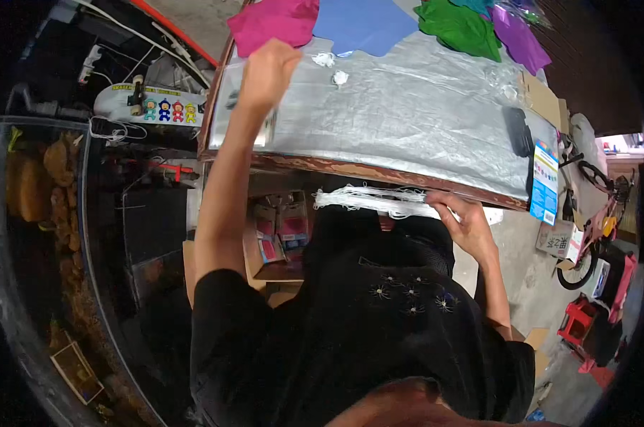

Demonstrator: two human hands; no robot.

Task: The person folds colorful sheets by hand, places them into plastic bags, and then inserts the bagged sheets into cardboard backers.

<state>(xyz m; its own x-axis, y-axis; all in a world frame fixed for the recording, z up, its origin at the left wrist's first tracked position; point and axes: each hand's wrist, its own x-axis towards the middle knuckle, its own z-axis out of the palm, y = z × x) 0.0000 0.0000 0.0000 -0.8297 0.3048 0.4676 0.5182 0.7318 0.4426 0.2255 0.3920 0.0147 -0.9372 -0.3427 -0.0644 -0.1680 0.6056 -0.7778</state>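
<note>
My left hand (268, 75) is raised over the table's left part, just below a pink cloth piece (276, 25). Its fingers are closed, and what they hold, if anything, does not show. Over my lap, just below the table's front edge, stretches a bundle of white string (350, 197) with loose loops. My right hand (466, 226) grips the right end of that bundle between thumb and fingers. Two small white tangles lie on the table: one piece (323, 60) beside the left hand, another piece (340, 77) a little to its right.
A silvery sheet (407, 107) covers the table. Blue cloth (365, 25), green cloth (461, 28) and purple cloth (520, 39) lie along the far side. A black object (518, 132) sits at the right. Below left stands a cardboard box (254, 249) with pink packages; a glass tank (87, 285) is farther left.
</note>
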